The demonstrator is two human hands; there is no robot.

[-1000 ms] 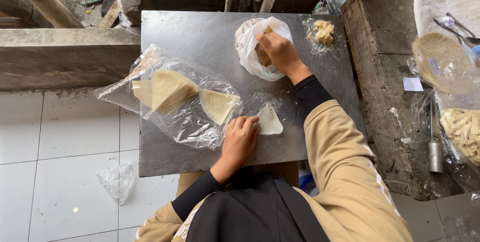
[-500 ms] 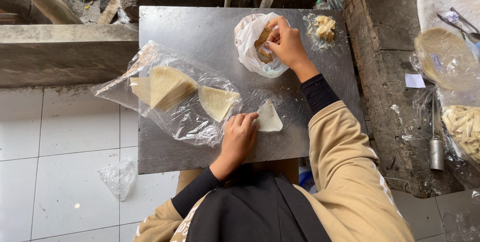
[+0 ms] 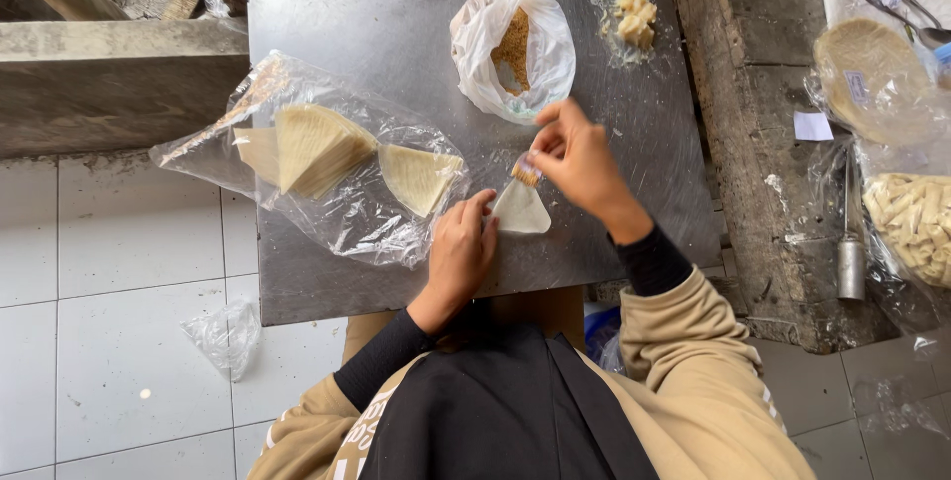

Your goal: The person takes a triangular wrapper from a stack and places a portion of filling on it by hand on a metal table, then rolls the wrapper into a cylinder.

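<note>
We are looking down past our tan sleeves at white floor tiles, where a crumpled scrap of clear plastic is lying near the left. Just beyond stands the steel table, its scratched grey top filling the middle of the view.

On the near part of the table our left hand is resting with its fingers curled loosely, the fingertips pressing down the left edge of a pale triangular wrapper lying flat on the metal; nothing is gripped inside it. Our right hand is hovering just above the far tip of that wrapper, thumb and forefinger pinched together on a small pinch of brownish filling, the other fingers fanned out open.

To the left, a clear plastic bag is spreading over the table edge, holding a stack of folded wrappers. Farther off, an open white bag is showing brown filling inside, and a little heap of yellow crumbs is sitting to its right.

At the right a rough, stained concrete ledge is running alongside, carrying a round flat sheet in plastic and a bag of pale rolled pieces.
</note>
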